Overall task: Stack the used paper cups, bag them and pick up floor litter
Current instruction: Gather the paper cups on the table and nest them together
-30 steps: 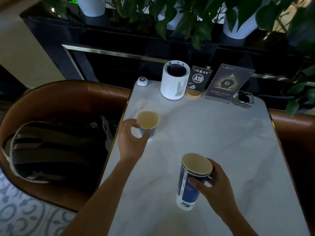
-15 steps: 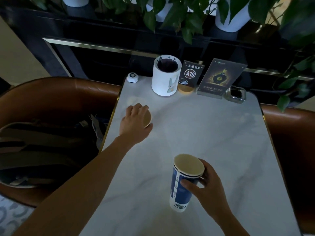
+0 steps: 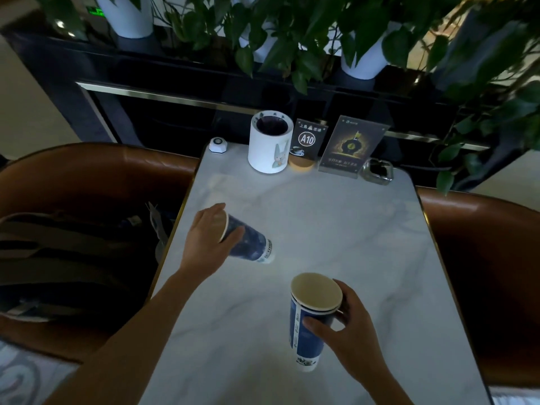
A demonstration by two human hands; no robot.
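Observation:
My left hand [image 3: 206, 242] grips a blue paper cup [image 3: 250, 244] by its rim, lifted off the table and tipped so its base points right. My right hand [image 3: 349, 323] holds a stack of two nested blue paper cups [image 3: 306, 328] upright near the table's front; two cream rims show at its top. The marble table [image 3: 336, 229] lies under both. The tilted cup hangs up and to the left of the stack, apart from it.
At the table's far edge stand a white cylinder holder [image 3: 270, 141], a call button [image 3: 218, 145], an A10 sign [image 3: 308, 140], a menu card [image 3: 350, 147] and a glass ashtray [image 3: 377, 171]. A backpack [image 3: 67, 258] lies on the brown seat at left. Potted plants hang over the back.
My left hand covered the far cup's mouth, lifted it and tipped it on its side, bringing it closer. My right hand kept holding the stack in place.

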